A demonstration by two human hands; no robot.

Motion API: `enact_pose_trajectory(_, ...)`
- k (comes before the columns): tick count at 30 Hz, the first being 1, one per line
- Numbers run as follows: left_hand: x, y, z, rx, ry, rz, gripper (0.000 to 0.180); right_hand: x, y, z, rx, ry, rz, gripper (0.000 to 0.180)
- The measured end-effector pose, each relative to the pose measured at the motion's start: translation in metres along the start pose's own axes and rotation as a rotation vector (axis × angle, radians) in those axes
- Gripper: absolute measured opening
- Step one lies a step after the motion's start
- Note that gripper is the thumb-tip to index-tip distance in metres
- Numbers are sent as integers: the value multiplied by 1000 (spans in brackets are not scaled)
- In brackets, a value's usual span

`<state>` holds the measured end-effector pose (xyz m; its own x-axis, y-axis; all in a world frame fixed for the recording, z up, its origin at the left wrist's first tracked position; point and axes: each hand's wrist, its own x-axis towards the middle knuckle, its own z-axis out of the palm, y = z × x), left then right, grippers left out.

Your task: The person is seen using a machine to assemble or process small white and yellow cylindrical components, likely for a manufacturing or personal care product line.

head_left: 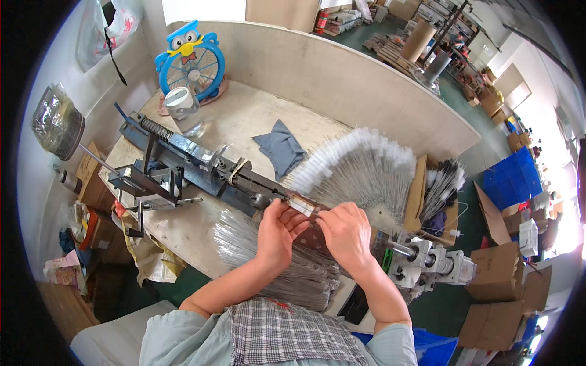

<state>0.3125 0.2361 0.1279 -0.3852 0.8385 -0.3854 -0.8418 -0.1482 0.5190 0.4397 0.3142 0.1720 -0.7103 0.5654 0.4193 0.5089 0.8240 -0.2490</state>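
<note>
The left hand (274,241) has its fingers bent and close together, their tips at the near edge of a pale strip (300,205); whether they grip it I cannot tell. The right hand (347,236) has thumb and forefinger drawn narrow just beside the strip's right end, over a brown spotted cover (311,238); whether something thin sits between them is too small to tell. The strip itself lies between the two sets of fingertips, slightly ahead of them.

Just ahead and left of the left fingers is a round metal piece (260,201), and from there a dark metal bed (259,183) runs away to the far left, with a coil spring (155,128) near its end and a crank handle (133,232) on the side nearer the person. Below the left fingers, toward the lap, a thick bundle of thin wires (241,238) extends beneath the forearm.

Ahead of the right fingers, white-tipped wire brushes (372,168) spread in a fan; a grey cloth (281,147) lies ahead of the left ones. To the right of the right fingers are a silver machine unit (427,265) and, farther ahead, a cardboard box (417,189) of more brushes. Well apart, at far left ahead, a clear jug (183,111) stands before a blue bird-shaped fan (192,67).
</note>
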Motion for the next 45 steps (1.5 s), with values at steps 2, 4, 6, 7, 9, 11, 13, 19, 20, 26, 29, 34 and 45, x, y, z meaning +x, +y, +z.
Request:
enact_pose_trajectory(2,-4,1,0,-12,0,-18,42,-3,-2,1,34,37,-38,16)
enact_pose_trajectory(4,-8,3,2,65,5,-27,51,-5,-4,-1,43,41,-27,15)
enact_pose_trajectory(6,-9,5,3,111,-8,-28,53,-8,-5,-3,56,44,-2,15)
enact_pose_trajectory(7,-9,4,2,146,-17,-26,55,-8,-4,-5,74,30,7,15)
enact_pose_trajectory(9,-7,2,5,201,-27,-30,55,-6,-1,-10,107,17,43,15)
enact_pose_trajectory(11,-9,3,3,259,-49,-42,48,-5,0,-19,177,98,-17,16)
enact_pose_trajectory(13,-14,0,-5,334,-60,-42,45,-11,-3,-24,208,127,9,16)
enact_pose_trajectory(19,-27,33,-42,573,8,22,52,-64,11,3,303,-154,139,15)
enact_pose_trajectory(20,-25,44,-61,621,133,95,52,-70,12,8,305,-154,135,15)
enact_pose_trajectory(26,-34,175,-297,36,381,295,27,-85,3,23,365,-276,213,17)
enact_pose_trajectory(29,-33,226,-327,213,819,626,34,-82,2,26,270,-506,224,12)
enact_pose_trajectory(34,-26,243,-327,118,918,594,46,-83,8,11,182,-425,235,11)
enact_pose_trajectory(45,-16,51,-104,233,129,-6,35,-98,23,-1,160,-413,216,14)
